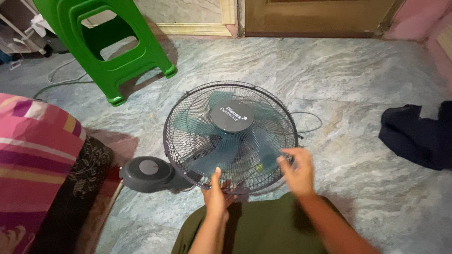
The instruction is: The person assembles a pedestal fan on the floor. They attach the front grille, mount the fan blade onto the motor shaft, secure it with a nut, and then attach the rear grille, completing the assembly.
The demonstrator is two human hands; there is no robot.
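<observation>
- The floor (358, 84) is grey-blue stone with wavy marks, and it carries all the things.
- A bed (33, 155) with a pink striped cover sits at the left edge of the floor.
- A green stool (113, 47) stands near the far left corner of the floor.
- A brown door (315, 16) is at the far edge of the floor.
- The fan (230, 136) lies in the middle of the floor, close to the near edge. Its round black cage faces up. Blue blades show through the wires, and a dark round cap sits in the middle.
- A dark cloth (416, 136) lies in a heap at the right edge of the floor, well apart from the fan.
- The fan base (148, 173) is a grey round part. It lies just left of the cage, beside the bed.
- The person's lap in green cloth is at the near edge, right below the fan.
- The right hand (296, 171) is on the near right side of the cage rim. The picture is blurry there, so I cannot tell if its grip is spread or pinching.
- The left hand (215, 195) is at the near rim of the cage. Its thumb lies on top of the wires and its fingers curl under, so its grip is pinching the rim.
- A thin cord (310, 123) loops on the floor just right of the fan.
</observation>
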